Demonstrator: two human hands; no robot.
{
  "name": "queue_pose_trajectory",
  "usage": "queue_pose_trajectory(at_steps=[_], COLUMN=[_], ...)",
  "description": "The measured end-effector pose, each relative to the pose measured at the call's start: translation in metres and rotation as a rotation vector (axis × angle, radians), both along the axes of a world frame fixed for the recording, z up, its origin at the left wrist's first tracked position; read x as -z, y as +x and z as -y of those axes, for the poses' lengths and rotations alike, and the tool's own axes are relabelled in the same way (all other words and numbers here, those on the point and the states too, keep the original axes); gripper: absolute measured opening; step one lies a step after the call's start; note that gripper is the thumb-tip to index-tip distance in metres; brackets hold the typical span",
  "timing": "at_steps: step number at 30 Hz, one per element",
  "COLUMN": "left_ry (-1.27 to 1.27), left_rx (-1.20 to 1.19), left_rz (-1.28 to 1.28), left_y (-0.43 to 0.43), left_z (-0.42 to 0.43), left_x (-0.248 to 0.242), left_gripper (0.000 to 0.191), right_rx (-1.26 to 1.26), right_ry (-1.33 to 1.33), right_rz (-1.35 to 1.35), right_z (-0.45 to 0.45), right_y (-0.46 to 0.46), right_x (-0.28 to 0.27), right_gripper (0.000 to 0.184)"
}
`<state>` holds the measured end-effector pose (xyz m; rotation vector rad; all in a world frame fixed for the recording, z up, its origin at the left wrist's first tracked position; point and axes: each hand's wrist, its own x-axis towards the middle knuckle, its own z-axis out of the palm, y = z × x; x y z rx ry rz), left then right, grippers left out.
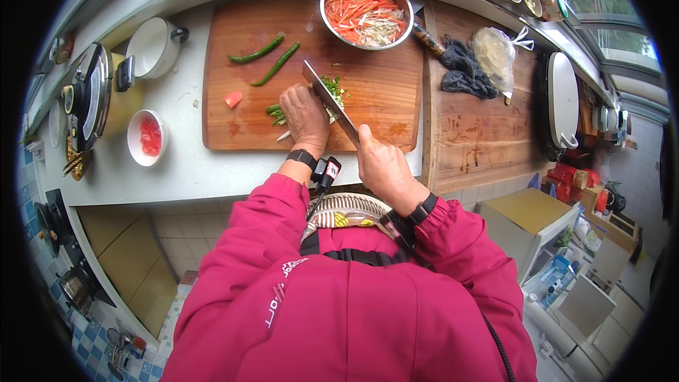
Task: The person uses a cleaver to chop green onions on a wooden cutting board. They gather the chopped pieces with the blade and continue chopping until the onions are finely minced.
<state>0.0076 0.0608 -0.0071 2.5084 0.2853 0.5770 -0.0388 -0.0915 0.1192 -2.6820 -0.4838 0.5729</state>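
My right hand (pixel 384 164) grips the handle of a cleaver (pixel 334 103), whose blade slants over the wooden cutting board (pixel 382 109). Beside the blade, my left hand (pixel 305 116) presses a bunch of green stalks (pixel 275 113) onto the board, its fingertips close to the steel. Finely chopped green bits (pixel 333 86) lie at the blade's far side. Two long green chilies, one farther away (pixel 257 50) and one nearer (pixel 276 65), rest to the left with a small red vegetable piece (pixel 233 98). A metal bowl (pixel 323 16) of shredded carrot and pale shreds stands on the board's far edge.
On the left are a white bowl (pixel 132 140) with chopped red food, a white pot (pixel 159 55) and a pressure cooker (pixel 98 95). Another wooden board (pixel 477 132) at right carries a dark cloth (pixel 467 71), a tied plastic bag (pixel 492 55) and a white-lidded appliance (pixel 563 98).
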Motion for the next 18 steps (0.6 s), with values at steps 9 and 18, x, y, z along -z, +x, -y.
queue_pose_trajectory(at_steps=[9,18], left_ry=[0.047,-0.231], left_rx=[0.009,-0.020], left_rz=[-0.015,-0.129], left_y=[0.001,0.009], left_z=[-0.001,-0.013], left_x=[-0.002,-0.013], left_gripper=[0.011,0.021], right_rx=[0.042,0.062], right_ry=[-0.058,0.017], right_rz=[-0.024,0.053], right_z=[-0.020,-0.013], right_y=[0.014,0.010], right_x=[0.015,0.037], right_gripper=[0.022,0.027])
